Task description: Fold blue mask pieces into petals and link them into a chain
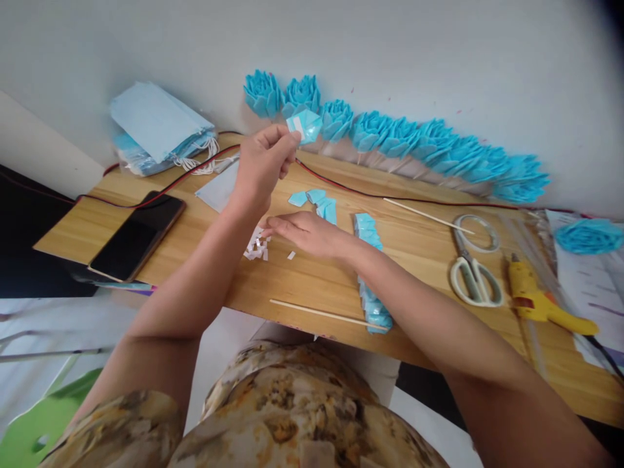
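Note:
My left hand [266, 159] is raised above the wooden table, its thumb and fingers pinching a light-blue petal [309, 126] that carries a small white strip. Lower down, my right hand [309, 233] lies palm down with fingers stretched out, the fingertips over the edge of a pile of small white paper-like pieces [257, 249]. One loose white piece [291, 255] is apart from the pile. Beyond my right hand are several cut blue petals [297, 199]. A long overlapping row of blue petals [368, 227] runs toward the table's front edge, partly hidden by my right forearm.
Blue flowers [373, 132] line the wall. White scissors [472, 279], a roll of clear tape [480, 234] and a yellow glue gun [536, 299] lie right. A phone [139, 237] and stacked pale-blue pouches [158, 120] are left. Thin sticks [316, 312] and a red-black cable [341, 186] cross the table.

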`<move>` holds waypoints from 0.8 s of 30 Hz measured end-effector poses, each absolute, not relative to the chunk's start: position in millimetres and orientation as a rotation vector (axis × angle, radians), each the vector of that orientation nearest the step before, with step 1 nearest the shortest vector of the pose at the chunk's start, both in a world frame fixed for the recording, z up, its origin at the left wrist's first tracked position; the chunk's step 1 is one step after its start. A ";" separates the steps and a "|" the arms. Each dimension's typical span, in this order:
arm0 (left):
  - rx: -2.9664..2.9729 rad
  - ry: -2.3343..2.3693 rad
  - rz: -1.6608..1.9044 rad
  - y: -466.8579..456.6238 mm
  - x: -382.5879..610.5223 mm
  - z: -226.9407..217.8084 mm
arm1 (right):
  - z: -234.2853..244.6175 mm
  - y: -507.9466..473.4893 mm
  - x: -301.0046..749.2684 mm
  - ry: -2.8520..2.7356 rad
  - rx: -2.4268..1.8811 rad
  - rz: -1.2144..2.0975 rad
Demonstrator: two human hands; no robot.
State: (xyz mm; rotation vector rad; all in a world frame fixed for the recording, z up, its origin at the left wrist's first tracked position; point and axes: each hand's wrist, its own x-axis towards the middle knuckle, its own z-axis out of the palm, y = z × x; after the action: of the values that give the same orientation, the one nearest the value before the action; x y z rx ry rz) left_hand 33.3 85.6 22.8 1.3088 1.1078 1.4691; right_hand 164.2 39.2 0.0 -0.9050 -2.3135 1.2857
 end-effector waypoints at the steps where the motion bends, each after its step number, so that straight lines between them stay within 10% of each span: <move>1: 1.306 1.101 1.468 85.7 33.9 22.1 | -0.4 41.0 169.4 -2.284 -0.919 1.251; 11: 1.359 0.919 1.110 71.4 53.4 15.8 | 4.1 44.3 253.0 -1.299 -1.101 1.471; 24: 1.638 1.019 0.791 50.5 73.5 22.9 | 7.5 36.3 272.9 -1.304 -1.112 1.193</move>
State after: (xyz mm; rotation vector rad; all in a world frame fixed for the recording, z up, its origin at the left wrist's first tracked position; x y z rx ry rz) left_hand 73.5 50.5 22.9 1.6376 1.0187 0.7909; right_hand 272.9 36.3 7.5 -1.1120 -1.3042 1.1928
